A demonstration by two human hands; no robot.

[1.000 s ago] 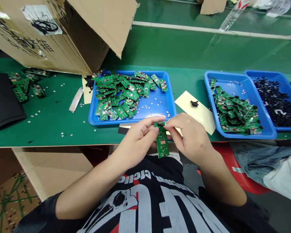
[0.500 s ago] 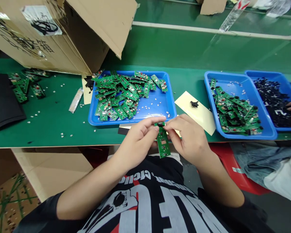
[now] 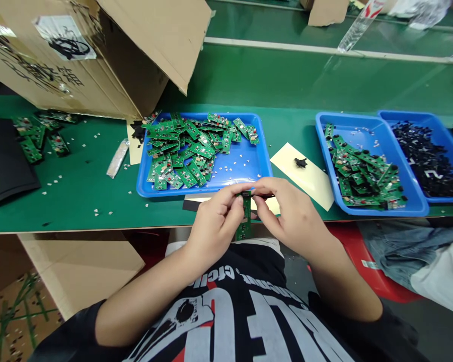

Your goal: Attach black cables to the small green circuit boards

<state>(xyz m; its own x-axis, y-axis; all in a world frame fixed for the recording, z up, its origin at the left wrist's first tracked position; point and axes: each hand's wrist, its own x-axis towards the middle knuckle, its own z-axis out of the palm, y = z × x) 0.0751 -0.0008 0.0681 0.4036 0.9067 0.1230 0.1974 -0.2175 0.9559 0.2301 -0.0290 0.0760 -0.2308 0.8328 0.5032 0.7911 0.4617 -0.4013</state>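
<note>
Both hands meet just below the table's front edge around one narrow green circuit board (image 3: 244,221), which hangs upright and turned nearly edge-on. My left hand (image 3: 215,226) pinches the board's top from the left. My right hand (image 3: 290,216) pinches the same top end from the right, fingers closed on a small black part (image 3: 249,193) sitting there. Directly beyond the hands stands a blue tray (image 3: 245,168) heaped with green boards (image 3: 184,146).
A second blue tray (image 3: 366,136) to the right holds boards fitted with black parts; a third (image 3: 443,130) holds loose black pieces. A cream card (image 3: 309,178) carries one black piece. An open cardboard box (image 3: 98,55) overhangs the left, with loose boards (image 3: 38,133) and a black mat (image 3: 3,161).
The board has twisted from face-on to nearly edge-on between my fingers. Another person's hand that showed at the far right tray half a second ago is gone.
</note>
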